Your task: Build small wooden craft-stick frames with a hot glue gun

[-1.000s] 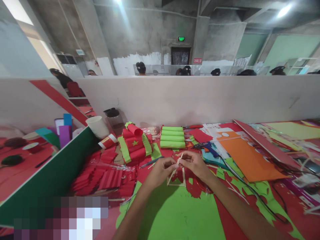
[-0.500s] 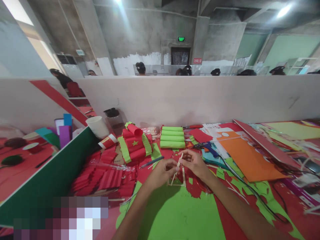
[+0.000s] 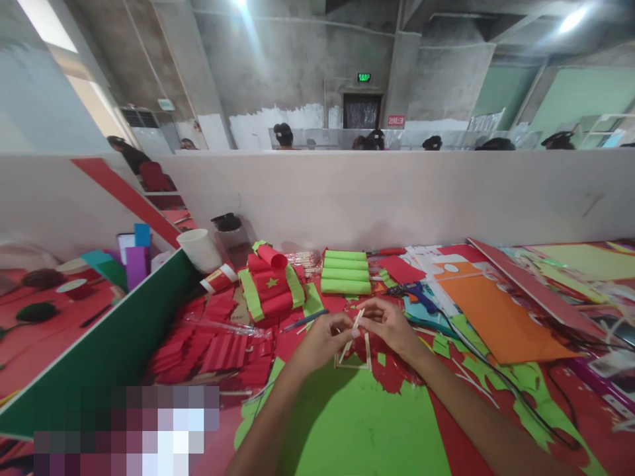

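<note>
Fingertips of both hands meet around thin pale wooden sticks (image 3: 358, 318) above the middle of the work area. My left hand (image 3: 326, 342) pinches them from the left, thumb pointing inward. From the right, my right hand (image 3: 385, 324) grips the upper part with thumb and fingers. One stick slants down below the fingers. Just beneath lies a small square frame of sticks (image 3: 368, 352), partly hidden by the left hand, at the upper edge of a large green sheet (image 3: 367, 423).
Behind the hands stand green paper rolls (image 3: 346, 273) and a red-and-green bundle with a star (image 3: 272, 283). A glue gun (image 3: 417, 294) with its cable lies right, by an orange sheet (image 3: 496, 317). Folded red paper (image 3: 218, 354) is piled left, beside a dark green panel (image 3: 109, 344).
Both hands stay nearly in place. The held sticks have shifted slightly, and the slanting lower end sits a little higher. The whole view has moved slightly.
</note>
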`<state>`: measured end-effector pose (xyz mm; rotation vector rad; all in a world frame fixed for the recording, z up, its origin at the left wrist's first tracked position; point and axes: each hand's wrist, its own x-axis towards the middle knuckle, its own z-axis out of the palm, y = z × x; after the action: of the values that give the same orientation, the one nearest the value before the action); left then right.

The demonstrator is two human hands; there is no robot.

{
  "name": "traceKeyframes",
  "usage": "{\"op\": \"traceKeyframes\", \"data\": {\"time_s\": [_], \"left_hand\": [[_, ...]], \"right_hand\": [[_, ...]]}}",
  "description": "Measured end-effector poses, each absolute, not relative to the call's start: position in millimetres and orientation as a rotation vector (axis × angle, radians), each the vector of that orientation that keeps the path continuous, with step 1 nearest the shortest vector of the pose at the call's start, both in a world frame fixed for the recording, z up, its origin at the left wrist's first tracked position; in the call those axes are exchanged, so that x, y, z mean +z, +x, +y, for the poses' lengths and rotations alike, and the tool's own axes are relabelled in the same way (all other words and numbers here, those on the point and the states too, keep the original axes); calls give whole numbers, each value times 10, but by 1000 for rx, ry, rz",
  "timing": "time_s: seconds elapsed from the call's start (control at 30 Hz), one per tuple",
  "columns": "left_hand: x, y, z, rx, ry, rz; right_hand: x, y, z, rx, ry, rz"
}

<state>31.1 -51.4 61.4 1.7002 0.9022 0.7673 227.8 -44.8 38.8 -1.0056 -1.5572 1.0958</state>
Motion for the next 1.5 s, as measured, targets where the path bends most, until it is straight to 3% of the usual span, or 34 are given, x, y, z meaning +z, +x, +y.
{"op": "traceKeyframes", "data": {"time_s": [0.43,0.8,1.17,1.5], "left_hand": [[606,301,-517,718,1700,894],[568,67,-373,921,1666,1256],[473,-20,-350,535,1936,1583],[422,106,-359,508,1874,1571]], "right_hand": [[345,2265,-446,1159,-1012,-1543],[416,2369,-385,1077,-1081,-1437],[452,2397,-387,1013,-1141,-1457],[422,2432,-371,1001,-1157,-1520]]}}
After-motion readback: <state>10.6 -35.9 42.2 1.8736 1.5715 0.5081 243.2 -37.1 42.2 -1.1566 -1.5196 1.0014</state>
